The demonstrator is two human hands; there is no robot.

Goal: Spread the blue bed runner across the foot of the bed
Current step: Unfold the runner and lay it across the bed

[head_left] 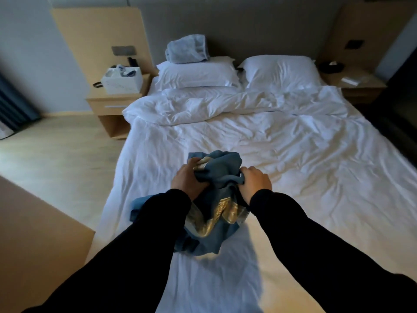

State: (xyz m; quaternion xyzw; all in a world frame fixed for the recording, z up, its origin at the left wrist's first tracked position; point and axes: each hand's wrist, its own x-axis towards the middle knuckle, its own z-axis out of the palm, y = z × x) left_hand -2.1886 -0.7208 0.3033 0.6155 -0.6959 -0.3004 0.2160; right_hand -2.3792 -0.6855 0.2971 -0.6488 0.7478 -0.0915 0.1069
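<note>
**Runner bunched, not yet spread**

Gripping blue bed runner [212,238], crumpled in a heap near foot of bed [304,177], left of centre, upper part lifted. Clenched at top folds w/ left hand [187,179] & right hand [255,182], close together, fingers curled tight into cloth. Looks soft, light, floppy, gold-trimmed. Prob. best to find ends or corners, then pull apart.

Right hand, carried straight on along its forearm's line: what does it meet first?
The crumpled blue bed runner with gold trim, which the right hand grips; just past that bunch, probably the left hand, though depth is unclear.
</note>
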